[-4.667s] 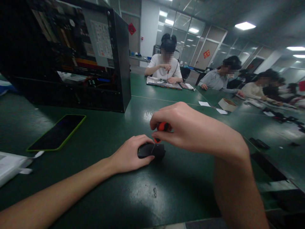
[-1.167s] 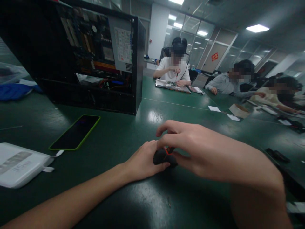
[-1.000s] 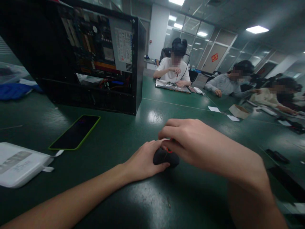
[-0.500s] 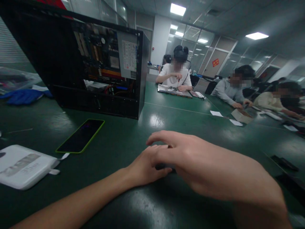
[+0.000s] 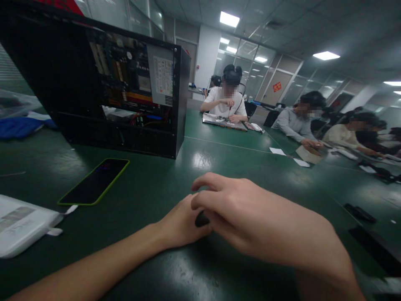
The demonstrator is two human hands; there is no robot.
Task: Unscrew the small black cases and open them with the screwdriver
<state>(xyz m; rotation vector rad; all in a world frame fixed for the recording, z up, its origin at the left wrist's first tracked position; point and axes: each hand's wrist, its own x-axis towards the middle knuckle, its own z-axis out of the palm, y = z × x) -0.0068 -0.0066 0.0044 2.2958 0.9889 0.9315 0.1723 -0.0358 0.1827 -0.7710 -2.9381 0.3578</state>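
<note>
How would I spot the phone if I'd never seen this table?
Find the open black computer case standing on the green table. On its near side lies the smartphone, beside a white device. Its dark screen and lime-green edge set it apart from that device.

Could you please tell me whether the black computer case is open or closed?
Open: the computer case shows bare wires inside.

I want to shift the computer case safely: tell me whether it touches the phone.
Apart. The head view shows a strip of green table between the phone and the base of the computer case.
</note>
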